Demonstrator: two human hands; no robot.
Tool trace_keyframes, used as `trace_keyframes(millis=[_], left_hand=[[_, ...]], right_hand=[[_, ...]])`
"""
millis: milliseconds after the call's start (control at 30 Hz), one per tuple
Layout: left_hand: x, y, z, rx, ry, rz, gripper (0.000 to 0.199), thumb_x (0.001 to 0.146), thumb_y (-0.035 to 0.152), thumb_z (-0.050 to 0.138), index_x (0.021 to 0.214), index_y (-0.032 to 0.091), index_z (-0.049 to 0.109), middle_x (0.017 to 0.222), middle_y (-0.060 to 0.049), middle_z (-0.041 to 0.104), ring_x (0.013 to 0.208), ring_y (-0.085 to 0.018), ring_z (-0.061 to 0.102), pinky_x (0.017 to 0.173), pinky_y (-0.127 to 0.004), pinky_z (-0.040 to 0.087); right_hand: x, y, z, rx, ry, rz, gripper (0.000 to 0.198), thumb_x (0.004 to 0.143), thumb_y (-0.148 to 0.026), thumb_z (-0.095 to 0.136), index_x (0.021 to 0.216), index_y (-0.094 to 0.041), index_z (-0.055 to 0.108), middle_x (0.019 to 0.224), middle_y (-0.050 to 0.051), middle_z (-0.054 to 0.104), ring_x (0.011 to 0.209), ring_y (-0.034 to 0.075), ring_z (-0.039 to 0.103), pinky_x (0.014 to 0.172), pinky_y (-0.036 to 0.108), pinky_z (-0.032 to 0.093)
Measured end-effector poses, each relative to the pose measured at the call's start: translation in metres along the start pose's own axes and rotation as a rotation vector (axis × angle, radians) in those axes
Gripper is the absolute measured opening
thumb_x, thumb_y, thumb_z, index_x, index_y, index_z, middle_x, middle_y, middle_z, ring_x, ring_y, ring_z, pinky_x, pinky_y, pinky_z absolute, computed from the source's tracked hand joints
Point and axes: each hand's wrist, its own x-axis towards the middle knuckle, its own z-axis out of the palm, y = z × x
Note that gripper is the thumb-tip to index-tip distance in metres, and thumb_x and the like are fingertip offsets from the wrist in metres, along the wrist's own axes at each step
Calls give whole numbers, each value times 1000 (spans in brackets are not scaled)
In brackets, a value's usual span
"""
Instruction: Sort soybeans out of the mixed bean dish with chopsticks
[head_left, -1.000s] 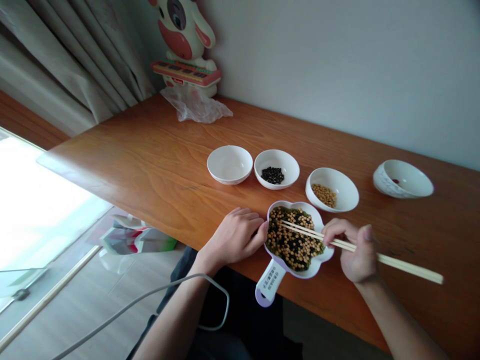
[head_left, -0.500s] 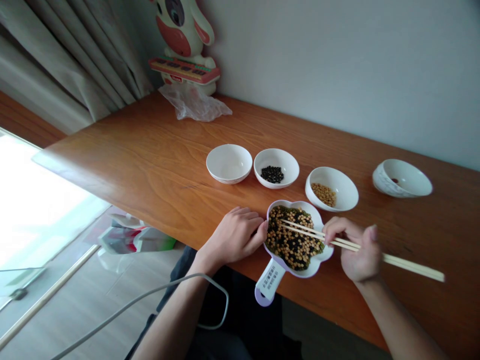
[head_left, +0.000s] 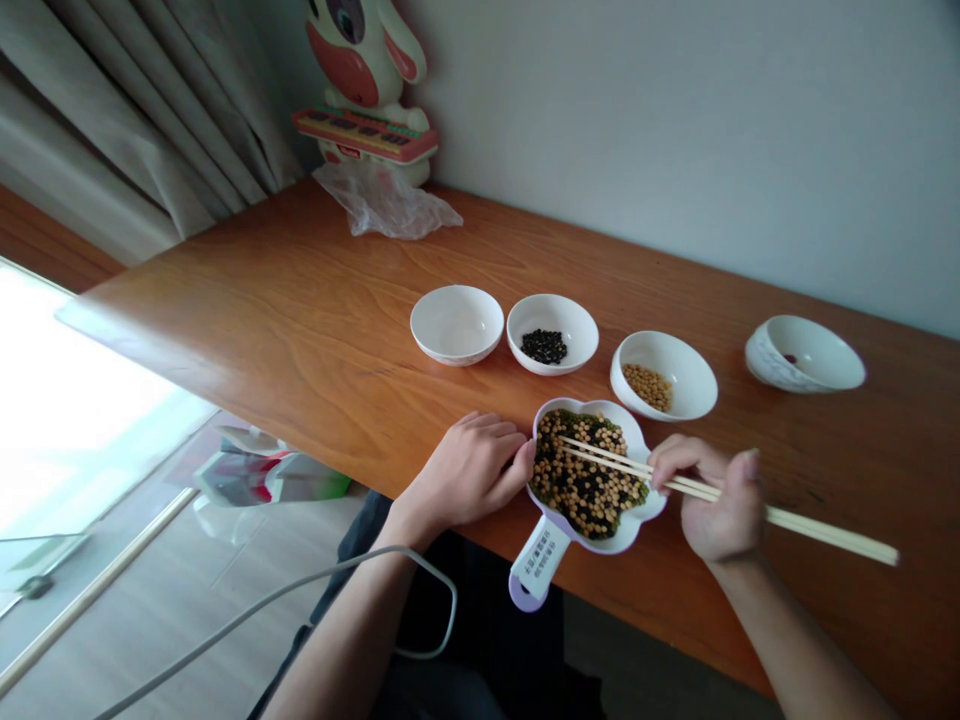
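Wooden table (head_left: pixel 315 330): your chopsticks (head_left: pixel 825 534) are reaching over the lobed dish (head_left: pixel 637 528).
Your right hand (head_left: pixel 712 500) is gripping them, long axis running leftward; tips are lying at the dish's mixed beans (head_left: pixel 581 500), nearer your left hand (head_left: pixel 476 470), which is touching the rim, grip unclear.

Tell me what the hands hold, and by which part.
The right hand holds chopsticks around their middle. The left hand touches the tray at its left rim; any grip is unclear.
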Motion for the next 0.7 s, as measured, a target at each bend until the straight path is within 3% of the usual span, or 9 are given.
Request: trace_keyframes(millis=[700], left_hand=[[0,0,-1,6,-3,1,44,113,33,33,76,20,51,80,-2,67,74,-17,57,75,-35,38]], right_hand=[[1,-1,-1,-1,52,5,79,102,-73,28,61,-22,73,55,6,59,53,21,53,53,36,39]])
